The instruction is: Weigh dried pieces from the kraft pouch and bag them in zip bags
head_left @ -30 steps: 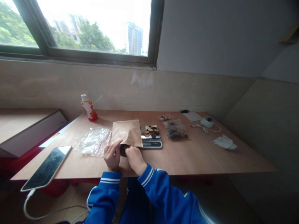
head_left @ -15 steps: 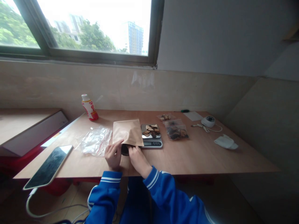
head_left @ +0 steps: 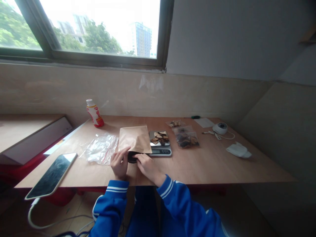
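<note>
A brown kraft paper bag lies flat, its open mouth toward me, partly over the left side of a digital kitchen scale. Dark material shows at the bag's mouth; I cannot tell its kind. My left hand is closed on the bag's near left edge. My right hand has its fingers bent together at the right of the mouth, touching the dark material; what they pinch is hidden. Dried brown and pale slices are spread on the scale's plate.
Clear plastic bags lie left of the paper bag. Zip bags of dried pieces are right of the scale. A phone with a cable overhangs the front left edge. A bottle, a white camera and a crumpled tissue stand farther out.
My right hand has drawn back slightly to the right from the bag's mouth, showing more of its fingers. My left hand and the bag have hardly moved.
</note>
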`<control>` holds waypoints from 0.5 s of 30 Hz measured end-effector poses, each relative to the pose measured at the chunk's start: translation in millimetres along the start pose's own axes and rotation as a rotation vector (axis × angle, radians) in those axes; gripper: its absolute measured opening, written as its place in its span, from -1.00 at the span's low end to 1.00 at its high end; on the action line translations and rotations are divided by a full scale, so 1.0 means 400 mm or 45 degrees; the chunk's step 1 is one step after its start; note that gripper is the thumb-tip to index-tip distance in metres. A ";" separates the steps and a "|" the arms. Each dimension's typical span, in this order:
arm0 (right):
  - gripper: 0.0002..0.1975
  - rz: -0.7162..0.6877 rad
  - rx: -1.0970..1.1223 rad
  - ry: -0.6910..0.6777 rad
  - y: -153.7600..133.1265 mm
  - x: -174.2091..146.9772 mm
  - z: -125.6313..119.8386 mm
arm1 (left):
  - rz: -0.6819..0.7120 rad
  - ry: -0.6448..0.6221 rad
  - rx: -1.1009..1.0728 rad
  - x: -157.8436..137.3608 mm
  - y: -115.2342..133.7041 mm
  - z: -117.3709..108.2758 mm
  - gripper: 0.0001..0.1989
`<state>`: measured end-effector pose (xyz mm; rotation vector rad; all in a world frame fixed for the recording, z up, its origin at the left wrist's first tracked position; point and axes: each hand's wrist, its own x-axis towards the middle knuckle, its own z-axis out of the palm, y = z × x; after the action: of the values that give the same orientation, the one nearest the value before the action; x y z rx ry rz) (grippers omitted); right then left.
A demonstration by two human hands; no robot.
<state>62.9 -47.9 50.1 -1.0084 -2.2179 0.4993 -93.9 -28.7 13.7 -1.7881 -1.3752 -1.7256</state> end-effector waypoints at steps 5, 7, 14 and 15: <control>-0.77 -0.040 0.409 0.220 -0.047 -0.016 -0.068 | -0.043 0.038 0.053 -0.002 -0.003 0.005 -0.78; -0.79 -0.005 0.481 0.428 -0.043 -0.008 -0.103 | -0.071 0.059 0.077 -0.002 -0.007 0.007 -0.78; -0.78 0.287 0.138 0.579 0.156 0.119 -0.160 | -0.101 0.120 0.093 -0.001 -0.013 0.009 -0.79; -0.79 0.321 0.029 0.498 0.184 0.137 -0.156 | -0.100 0.122 0.093 -0.001 -0.013 0.009 -0.79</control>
<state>117.2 45.6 75.2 -1.2627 -1.7484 0.3951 -95.7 -23.7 10.6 -1.6119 -1.4664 -1.7524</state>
